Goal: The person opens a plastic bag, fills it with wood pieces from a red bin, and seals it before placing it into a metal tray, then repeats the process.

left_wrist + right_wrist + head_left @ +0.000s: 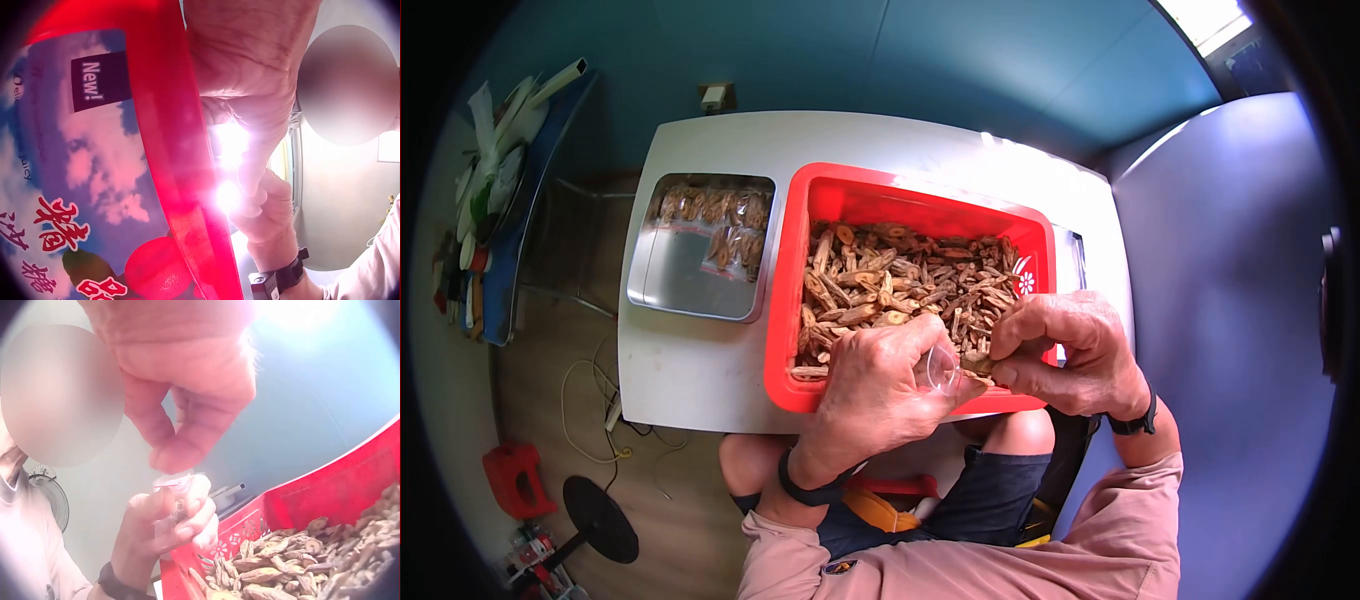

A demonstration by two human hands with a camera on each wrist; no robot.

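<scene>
My left hand [878, 382] grips a small clear plastic bag [943, 369] over the near rim of a red basket [798, 290]. The bag's mouth gapes in a round opening, and a reddish line runs along its edge in the right wrist view. Dried brown root slices [870, 290] fill the basket's bottom. To the right, my right hand [1065, 352] has its fingers bent, with thumb and fingertips brought together. In the right wrist view these fingertips [178, 456] hover right at the bag's mouth. I cannot tell whether a slice is between them.
Left of the basket, a metal tray [690, 290] holds several filled clear bags [720, 207]. Both stand on a white table [665, 375]. A cluttered blue shelf [530, 230] is at far left, with cables and a red object [515, 480] on the floor.
</scene>
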